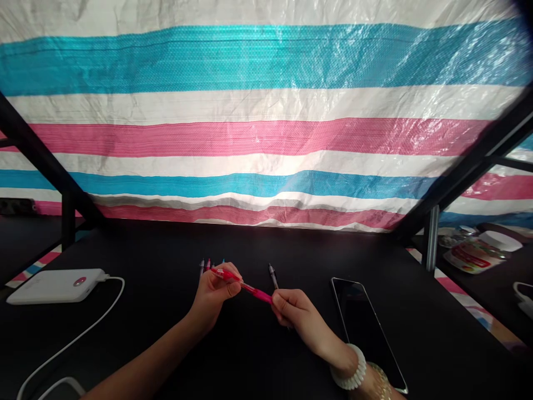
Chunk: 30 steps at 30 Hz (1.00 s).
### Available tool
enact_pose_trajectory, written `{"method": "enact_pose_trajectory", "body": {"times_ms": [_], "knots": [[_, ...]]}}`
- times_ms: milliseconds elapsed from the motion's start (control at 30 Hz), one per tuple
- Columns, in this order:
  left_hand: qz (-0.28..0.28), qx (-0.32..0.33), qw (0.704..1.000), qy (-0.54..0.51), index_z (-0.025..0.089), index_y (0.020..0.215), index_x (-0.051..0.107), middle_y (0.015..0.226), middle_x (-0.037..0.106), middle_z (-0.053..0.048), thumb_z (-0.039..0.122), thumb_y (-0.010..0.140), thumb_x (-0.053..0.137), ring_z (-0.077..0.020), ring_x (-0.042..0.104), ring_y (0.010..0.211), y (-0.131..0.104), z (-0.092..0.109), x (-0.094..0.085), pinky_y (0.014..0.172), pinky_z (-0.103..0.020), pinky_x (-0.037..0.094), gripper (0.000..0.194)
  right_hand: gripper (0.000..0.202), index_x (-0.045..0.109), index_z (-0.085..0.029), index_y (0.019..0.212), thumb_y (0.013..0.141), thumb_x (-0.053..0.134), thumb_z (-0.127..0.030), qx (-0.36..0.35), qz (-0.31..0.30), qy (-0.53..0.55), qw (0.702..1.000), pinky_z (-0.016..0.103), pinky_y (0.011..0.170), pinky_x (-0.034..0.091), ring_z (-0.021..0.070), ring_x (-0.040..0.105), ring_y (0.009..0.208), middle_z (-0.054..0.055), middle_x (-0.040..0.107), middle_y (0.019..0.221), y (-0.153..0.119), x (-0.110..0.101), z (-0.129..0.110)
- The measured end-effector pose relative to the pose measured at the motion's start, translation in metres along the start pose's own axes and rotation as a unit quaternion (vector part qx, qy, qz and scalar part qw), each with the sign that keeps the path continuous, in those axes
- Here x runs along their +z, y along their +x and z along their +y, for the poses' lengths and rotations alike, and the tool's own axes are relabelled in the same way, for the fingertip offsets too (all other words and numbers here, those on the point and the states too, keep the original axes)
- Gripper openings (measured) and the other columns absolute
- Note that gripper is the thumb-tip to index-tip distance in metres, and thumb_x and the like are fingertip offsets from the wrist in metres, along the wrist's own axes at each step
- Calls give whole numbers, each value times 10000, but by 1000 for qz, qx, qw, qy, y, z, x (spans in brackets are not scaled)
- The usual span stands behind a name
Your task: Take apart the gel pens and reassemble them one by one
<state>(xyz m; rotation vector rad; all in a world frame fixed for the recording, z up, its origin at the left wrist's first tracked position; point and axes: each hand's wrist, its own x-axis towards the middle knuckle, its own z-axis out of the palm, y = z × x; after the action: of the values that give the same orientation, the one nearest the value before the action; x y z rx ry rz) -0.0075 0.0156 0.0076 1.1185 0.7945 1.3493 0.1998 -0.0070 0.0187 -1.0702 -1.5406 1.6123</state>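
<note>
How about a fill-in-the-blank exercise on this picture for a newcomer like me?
1. The left grip and the right grip both hold a pinkish-red ____.
2. On the black table, the large phone lies toward the picture's ____ side.
3. A white ____ runs from the power bank.
4. Beside the white bracelet is a second bracelet, which is ____ in colour.

Missing words: pen; right; cable; gold.

One pink pen [261,295]; one dark-tipped pen [272,275]; clustered pens [202,268], count unclear; one power bank [50,287]; one silver-edged phone [365,322].
</note>
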Motion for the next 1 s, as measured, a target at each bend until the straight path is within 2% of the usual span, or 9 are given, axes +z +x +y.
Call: {"method": "enact_pose_trajectory", "body": {"times_ms": [167,267,400,500,567,667,767,1000], "knots": [[5,5,1000,-4,164,657,698,716,573,-26,246,655,824,-147,499,692,1,0,0,642,-267,385,151,558,392,-201,565,854,525,-660,19,-20,15,1000,257,476,147,87,215,497,-68,290,524,0,1,0],[8,2,1000,-8,167,695,708,747,601,-27,248,670,826,-148,530,719,0,-2,-1,669,-266,413,146,531,467,-184,592,920,473,-602,-10,9,-86,996,250,483,198,97,276,514,-53,345,547,-3,0,3],[17,-31,999,-13,182,846,722,826,668,-42,276,735,798,-160,599,751,-2,-3,2,701,-282,463,165,457,612,-174,689,1004,413,-438,-66,22,-238,969,243,526,288,106,378,529,-42,428,562,-7,3,3],[21,-61,998,-9,208,1087,688,855,709,-48,287,752,795,-187,645,823,-3,0,5,787,-315,495,360,415,582,-181,673,1015,411,-341,-128,31,-351,927,256,584,331,121,464,578,-21,510,609,-8,6,2],[26,-69,997,-5,233,1271,592,854,723,-37,281,752,798,-183,657,835,-2,3,7,818,-317,498,561,380,543,-187,669,1010,430,-313,-159,47,-412,896,265,611,341,134,498,618,-6,550,650,-8,7,1],[42,-69,997,-11,263,1424,430,832,731,-15,289,750,799,-165,660,807,-1,5,7,812,-299,500,769,337,547,-197,720,1016,432,-312,-171,58,-441,879,267,621,353,145,522,646,2,579,676,-7,7,1],[53,-66,996,-26,292,1437,398,805,719,6,298,750,794,-151,657,787,0,6,7,778,-273,499,793,344,547,-197,730,1026,412,-308,-171,79,-444,876,266,614,355,147,526,645,7,581,676,-7,5,2],[35,-66,996,-40,260,1308,490,785,697,8,246,751,789,-128,635,717,1,4,5,727,-261,495,633,351,504,-199,699,1026,414,-286,-181,110,-445,870,267,596,332,144,511,628,5,555,659,-4,4,7]]}}
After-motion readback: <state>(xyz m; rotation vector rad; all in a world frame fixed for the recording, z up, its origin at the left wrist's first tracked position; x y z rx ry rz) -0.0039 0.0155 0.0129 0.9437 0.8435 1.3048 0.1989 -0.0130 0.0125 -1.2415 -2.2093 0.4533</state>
